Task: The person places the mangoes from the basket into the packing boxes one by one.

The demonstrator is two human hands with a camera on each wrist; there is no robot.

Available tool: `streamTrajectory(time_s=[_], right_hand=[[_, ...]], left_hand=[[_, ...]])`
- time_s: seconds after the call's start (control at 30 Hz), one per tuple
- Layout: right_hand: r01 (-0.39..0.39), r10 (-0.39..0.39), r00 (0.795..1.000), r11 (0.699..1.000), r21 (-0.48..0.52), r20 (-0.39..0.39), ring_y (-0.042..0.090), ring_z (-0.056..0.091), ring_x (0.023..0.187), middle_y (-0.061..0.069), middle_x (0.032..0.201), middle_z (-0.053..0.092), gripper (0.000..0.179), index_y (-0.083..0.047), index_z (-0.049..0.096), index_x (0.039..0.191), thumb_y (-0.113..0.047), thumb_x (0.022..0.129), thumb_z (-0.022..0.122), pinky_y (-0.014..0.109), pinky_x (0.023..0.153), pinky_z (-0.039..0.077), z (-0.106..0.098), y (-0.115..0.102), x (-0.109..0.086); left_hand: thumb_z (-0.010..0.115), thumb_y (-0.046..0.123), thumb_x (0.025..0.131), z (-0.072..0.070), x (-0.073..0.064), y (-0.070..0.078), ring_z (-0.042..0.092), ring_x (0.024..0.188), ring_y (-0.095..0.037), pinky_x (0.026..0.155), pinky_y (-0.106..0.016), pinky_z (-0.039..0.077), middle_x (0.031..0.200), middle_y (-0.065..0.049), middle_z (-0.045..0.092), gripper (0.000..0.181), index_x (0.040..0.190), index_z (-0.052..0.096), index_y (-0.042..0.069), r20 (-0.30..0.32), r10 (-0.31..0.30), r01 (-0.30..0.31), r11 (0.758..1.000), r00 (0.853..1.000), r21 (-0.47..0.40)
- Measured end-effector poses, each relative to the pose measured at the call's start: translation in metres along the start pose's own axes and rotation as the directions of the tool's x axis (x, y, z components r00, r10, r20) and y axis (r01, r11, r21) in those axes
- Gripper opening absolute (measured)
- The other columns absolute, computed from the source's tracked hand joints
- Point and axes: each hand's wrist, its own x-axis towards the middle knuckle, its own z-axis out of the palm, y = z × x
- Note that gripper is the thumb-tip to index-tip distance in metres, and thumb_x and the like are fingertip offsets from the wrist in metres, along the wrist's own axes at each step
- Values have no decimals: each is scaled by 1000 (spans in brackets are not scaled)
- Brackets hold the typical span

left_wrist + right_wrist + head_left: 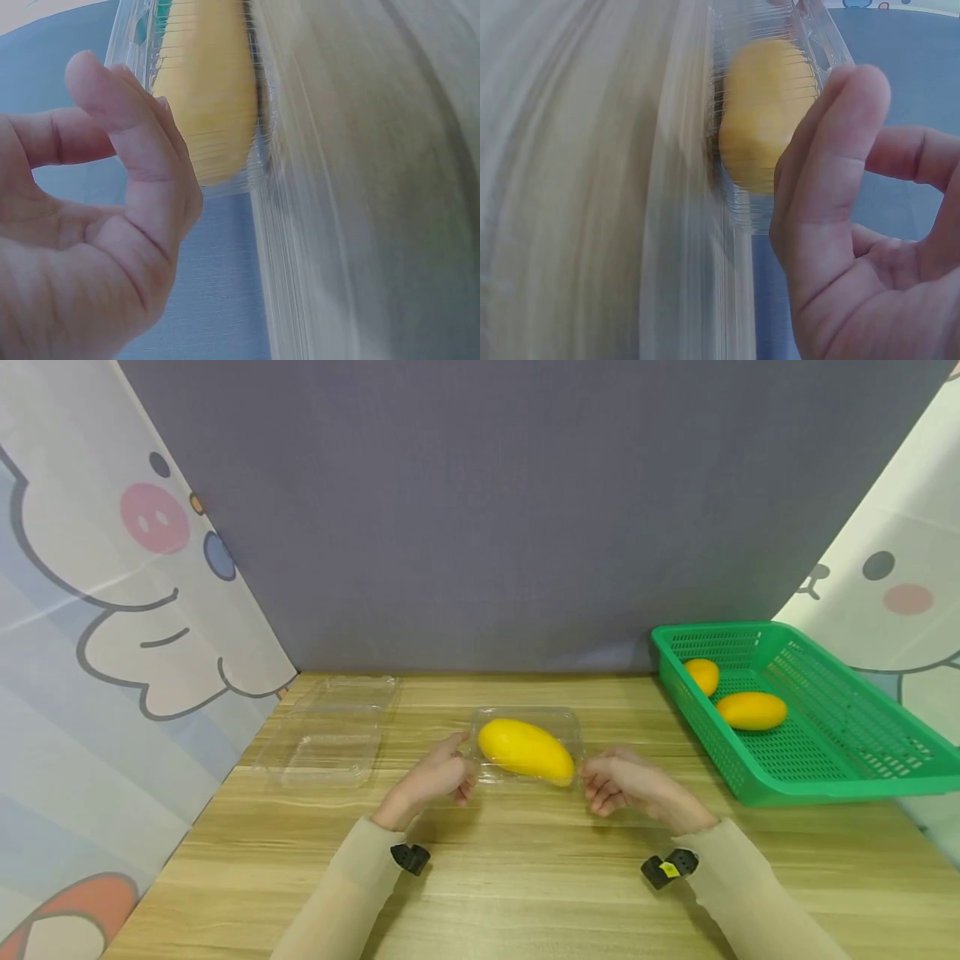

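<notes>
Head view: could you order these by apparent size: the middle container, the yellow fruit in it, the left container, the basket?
Largest to smallest, as they look here:
1. Basket
2. Left container, though its clear edges are faint
3. Middle container
4. Yellow fruit inside it

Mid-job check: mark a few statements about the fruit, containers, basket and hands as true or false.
1. A yellow fruit lies in the middle clear container. True.
2. Two yellow fruits show in the green basket. True.
3. The basket stands on the left. False: on the right.
4. Both hands are in the basket. False: the left hand and right hand are beside the middle container.
5. Another clear container lies on the left. True.
</notes>
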Motion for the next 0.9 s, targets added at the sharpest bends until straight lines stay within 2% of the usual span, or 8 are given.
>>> streamTrajectory(time_s=[0.3,0.9], right_hand=[[13,-13,1000,1000,-24,6,12,59,56,6,73,60,17,4,59,94,-13,97,54,22,53,55,0,1,0],[17,-17,1000,999,-32,16,11,58,56,5,72,59,16,4,59,91,-11,96,55,21,52,54,0,1,-1]], left_hand=[[53,9,88,1,2,-2,58,59,-22,54,-32,57,79,-13,58,79,159,20,-3,-8,18,-17,1000,1000,9],[54,3,83,1,2,-3,58,58,-21,54,-31,57,80,-14,58,83,159,20,-2,-7,25,-25,999,1000,34]])
